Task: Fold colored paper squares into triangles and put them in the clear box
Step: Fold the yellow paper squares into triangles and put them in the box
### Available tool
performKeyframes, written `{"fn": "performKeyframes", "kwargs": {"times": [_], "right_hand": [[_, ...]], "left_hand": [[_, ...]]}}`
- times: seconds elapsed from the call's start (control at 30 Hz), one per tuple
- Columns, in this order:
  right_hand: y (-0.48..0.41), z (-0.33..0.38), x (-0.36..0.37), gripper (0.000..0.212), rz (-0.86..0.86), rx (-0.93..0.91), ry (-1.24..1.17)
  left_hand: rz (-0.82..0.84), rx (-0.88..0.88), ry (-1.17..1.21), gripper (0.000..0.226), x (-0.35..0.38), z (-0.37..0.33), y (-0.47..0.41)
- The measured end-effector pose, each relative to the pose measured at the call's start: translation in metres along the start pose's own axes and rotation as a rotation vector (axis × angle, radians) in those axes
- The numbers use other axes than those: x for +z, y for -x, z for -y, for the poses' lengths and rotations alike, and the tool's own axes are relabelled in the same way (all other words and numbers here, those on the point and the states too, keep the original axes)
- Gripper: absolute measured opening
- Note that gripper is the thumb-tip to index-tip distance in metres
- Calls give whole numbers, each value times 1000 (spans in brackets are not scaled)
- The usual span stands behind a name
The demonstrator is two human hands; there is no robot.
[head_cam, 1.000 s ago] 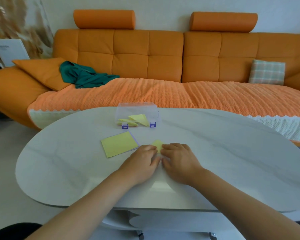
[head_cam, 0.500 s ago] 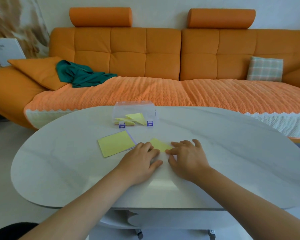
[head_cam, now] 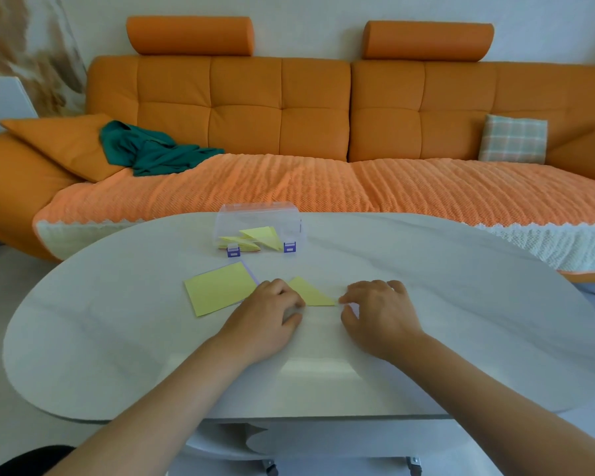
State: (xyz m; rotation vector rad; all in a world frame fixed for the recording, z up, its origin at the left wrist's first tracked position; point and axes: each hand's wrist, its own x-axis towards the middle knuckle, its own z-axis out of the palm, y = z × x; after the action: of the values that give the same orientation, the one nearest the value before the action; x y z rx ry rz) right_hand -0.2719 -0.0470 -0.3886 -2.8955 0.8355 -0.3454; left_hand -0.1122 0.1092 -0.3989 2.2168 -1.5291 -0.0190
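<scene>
A folded yellow paper triangle [head_cam: 312,294] lies flat on the white table [head_cam: 461,304] between my hands. My left hand [head_cam: 272,312] rests on its left part with loosely curled fingers and hides that corner. My right hand [head_cam: 380,309] sits just right of the triangle, fingers spread on the table, its index fingertip at the triangle's right tip. A stack of yellow paper squares [head_cam: 220,292] lies to the left of my left hand. Farther back stands the clear box [head_cam: 258,218] with purple latches, holding several yellow folded triangles.
An orange sofa [head_cam: 289,115] with an orange knitted cover runs behind the table. On it lie a green cloth [head_cam: 152,152], an orange cushion and a checked pillow [head_cam: 514,139]. The table's near edge is close to my forearms.
My right hand has slid to the right off the triangle, uncovering most of it. My left hand stayed on the paper's left part.
</scene>
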Motion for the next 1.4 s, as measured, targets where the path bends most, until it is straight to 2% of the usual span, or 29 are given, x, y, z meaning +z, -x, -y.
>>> {"fn": "performKeyframes", "kwargs": {"times": [0.1,0.27,0.47,0.57,0.67,0.73,0.83,0.97,1.03,1.1,1.23,1.4], "right_hand": [[-3,1,1,35,10,-114,-70],[-16,12,6,36,42,-232,-149],[-35,12,4,35,59,-295,-211],[-43,8,0,20,24,-281,-209],[-50,9,-4,10,34,-170,-369],[-55,9,-9,10,92,-66,-557],[-60,8,-20,10,203,-12,-821],[-59,8,-27,8,320,-12,-991],[-57,10,-24,8,322,9,-987],[-56,13,-21,9,250,15,-890],[-53,20,-17,8,137,-90,-749],[-50,25,-18,12,109,-117,-701]], "left_hand": [[-3,-7,72,23,-3,8,-8],[32,13,97,42,-10,18,-22],[48,177,-2,27,-12,23,-33],[-6,202,-34,25,-12,25,-35],[-102,110,65,17,-14,22,-34],[-101,-14,210,7,-18,21,-36],[10,-178,434,7,-28,21,-40],[132,-246,587,8,-38,20,-37],[118,-261,595,9,-39,16,-36],[107,-265,573,10,-38,11,-35],[104,-235,512,13,-37,3,-33],[71,-198,471,11,-36,-2,-32]]}}
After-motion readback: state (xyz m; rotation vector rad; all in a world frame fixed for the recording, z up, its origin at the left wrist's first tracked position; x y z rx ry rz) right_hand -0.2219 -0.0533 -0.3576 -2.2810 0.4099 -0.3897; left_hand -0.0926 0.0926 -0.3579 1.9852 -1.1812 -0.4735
